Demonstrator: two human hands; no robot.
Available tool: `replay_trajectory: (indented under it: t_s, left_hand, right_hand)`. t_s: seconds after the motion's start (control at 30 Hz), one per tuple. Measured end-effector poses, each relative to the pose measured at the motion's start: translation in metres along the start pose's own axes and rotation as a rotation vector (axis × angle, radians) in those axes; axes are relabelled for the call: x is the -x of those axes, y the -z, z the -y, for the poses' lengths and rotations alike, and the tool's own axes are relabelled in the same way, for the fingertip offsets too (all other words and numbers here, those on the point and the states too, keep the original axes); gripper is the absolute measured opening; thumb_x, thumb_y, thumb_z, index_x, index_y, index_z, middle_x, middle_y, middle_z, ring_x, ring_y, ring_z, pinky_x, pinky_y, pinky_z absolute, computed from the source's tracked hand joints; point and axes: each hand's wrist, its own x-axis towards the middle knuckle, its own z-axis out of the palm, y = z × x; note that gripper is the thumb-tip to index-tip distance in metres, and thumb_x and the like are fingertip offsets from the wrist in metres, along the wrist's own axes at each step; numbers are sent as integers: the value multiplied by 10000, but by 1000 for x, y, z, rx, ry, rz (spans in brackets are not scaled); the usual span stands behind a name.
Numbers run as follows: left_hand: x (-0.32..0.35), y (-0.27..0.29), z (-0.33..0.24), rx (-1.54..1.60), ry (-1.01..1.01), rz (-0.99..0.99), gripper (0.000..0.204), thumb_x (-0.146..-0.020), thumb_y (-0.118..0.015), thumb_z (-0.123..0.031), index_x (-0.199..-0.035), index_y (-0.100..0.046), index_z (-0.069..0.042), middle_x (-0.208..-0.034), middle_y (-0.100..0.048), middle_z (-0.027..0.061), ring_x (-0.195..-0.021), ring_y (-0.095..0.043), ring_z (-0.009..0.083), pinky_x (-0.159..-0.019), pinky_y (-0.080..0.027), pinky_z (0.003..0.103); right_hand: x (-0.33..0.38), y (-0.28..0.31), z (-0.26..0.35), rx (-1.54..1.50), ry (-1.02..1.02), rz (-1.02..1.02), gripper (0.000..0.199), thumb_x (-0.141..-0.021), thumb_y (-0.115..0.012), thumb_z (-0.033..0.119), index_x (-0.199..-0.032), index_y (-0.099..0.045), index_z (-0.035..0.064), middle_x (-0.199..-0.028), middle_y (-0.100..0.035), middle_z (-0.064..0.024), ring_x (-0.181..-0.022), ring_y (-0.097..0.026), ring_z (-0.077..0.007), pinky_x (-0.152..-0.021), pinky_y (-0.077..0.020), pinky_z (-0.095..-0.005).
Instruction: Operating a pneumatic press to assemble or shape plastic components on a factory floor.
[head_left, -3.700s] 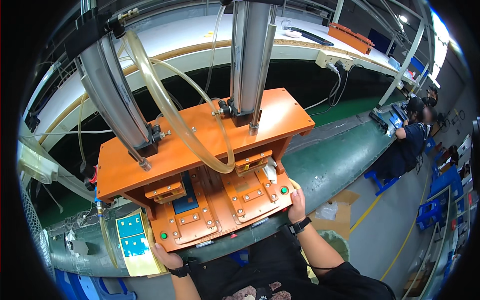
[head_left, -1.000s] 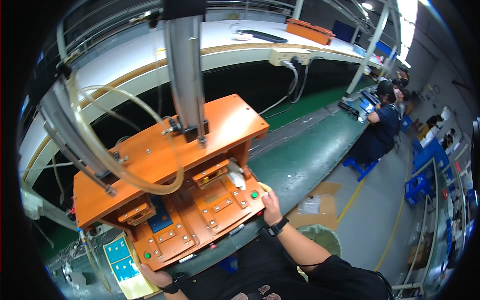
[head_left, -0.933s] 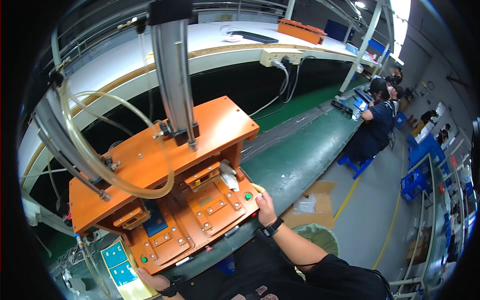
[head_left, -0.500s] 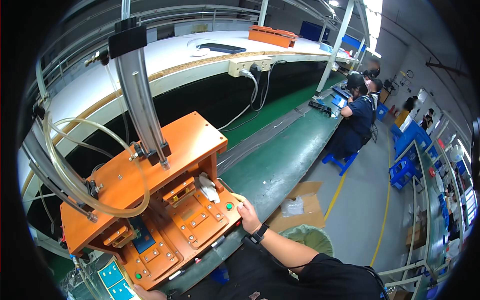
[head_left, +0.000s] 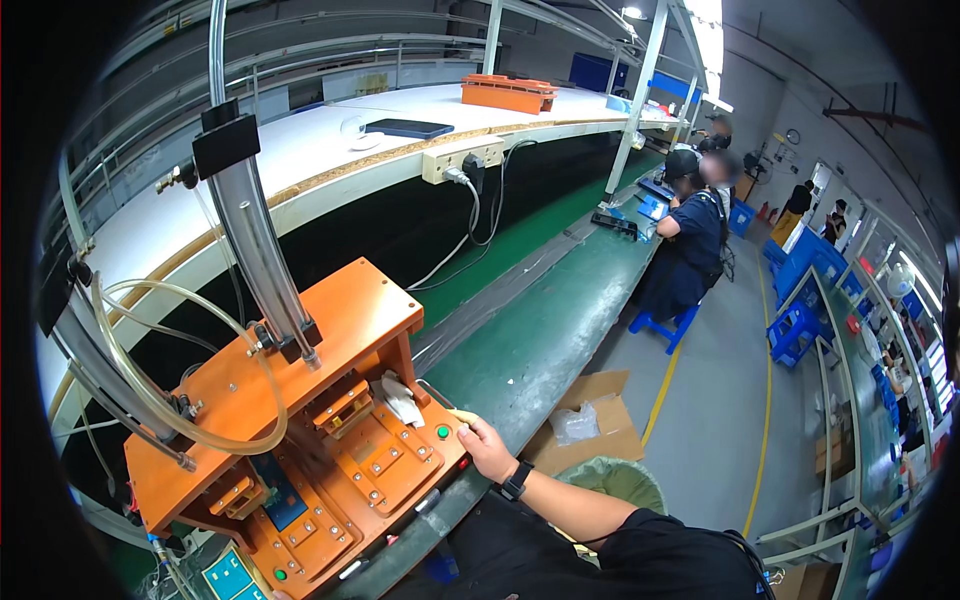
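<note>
An orange two-station press (head_left: 375, 300) with upright air cylinders stands on the green bench. My right hand (head_left: 487, 450), with a black watch on the wrist and a yellow cover on one finger, is closed round the right edge of the press base, beside a green button (head_left: 443, 432). Only a sliver of my left hand (head_left: 283, 596) shows at the lower edge, near the other green button (head_left: 280, 575); its fingers are hidden. A flat blue piece (head_left: 285, 507) lies in the left station. A crumpled white cloth (head_left: 403, 402) rests at the right station's back.
Clear hoses (head_left: 190, 440) loop over the press. A blue-and-yellow sheet (head_left: 230, 575) lies at its left. The white shelf (head_left: 330, 130) behind bears a phone (head_left: 409, 128) and an orange fixture (head_left: 508, 94). A cardboard box (head_left: 590, 425) sits at right; a seated co-worker (head_left: 690, 235) is farther along.
My view has shifted, so the press sits lower and its right end farther left in the picture. Less of my left hand shows; my right hand stays at the press edge.
</note>
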Motion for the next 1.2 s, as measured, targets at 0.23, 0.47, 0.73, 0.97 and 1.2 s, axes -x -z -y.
replay_trajectory:
  t_s: [0.23,0.47,0.73,0.97,1.2]
  left_hand:
    - [6,3,-10,-86,-64,27,503,-995,-412,-289,-1318,-450,96,-1309,-503,262,-1188,-508,354,-1017,-409,430]
    - [13,18,-15,-222,-115,32,509,-1002,-387,-263,-1343,-430,112,-1334,-495,288,-1207,-499,380,-1031,-398,446]
    - [14,25,-35,-202,-121,-8,522,-1007,-360,-277,-1346,-427,115,-1355,-480,288,-1232,-478,386,-1050,-376,452]
    - [12,7,-56,-122,-85,13,537,-1011,-337,-293,-1346,-428,116,-1372,-467,284,-1254,-459,387,-1067,-356,456]
    - [13,3,-69,-135,-77,40,565,-1019,-330,-332,-1337,-433,124,-1374,-468,273,-1277,-441,380,-1086,-325,462]
  right_hand:
    - [3,4,-7,75,-17,-24,405,-998,-519,202,-1347,-471,2,-1228,-567,-44,-1100,-513,-97,-968,-414,-267]
    - [8,18,8,310,146,-316,313,-968,-568,138,-1255,-535,18,-1099,-620,-58,-955,-607,-116,-840,-498,-281]
    - [-88,7,182,92,583,-385,320,-930,-591,50,-1238,-518,9,-1146,-612,-65,-932,-599,-116,-844,-495,-268]
    - [-249,-39,273,516,697,-87,509,-843,-733,195,-1250,-516,-19,-1073,-635,-133,-953,-604,-177,-844,-497,-298]
    - [-345,-86,296,1167,605,-133,859,-736,-794,419,-1351,-415,-46,-1240,-557,-265,-1157,-561,-340,-988,-449,-385]
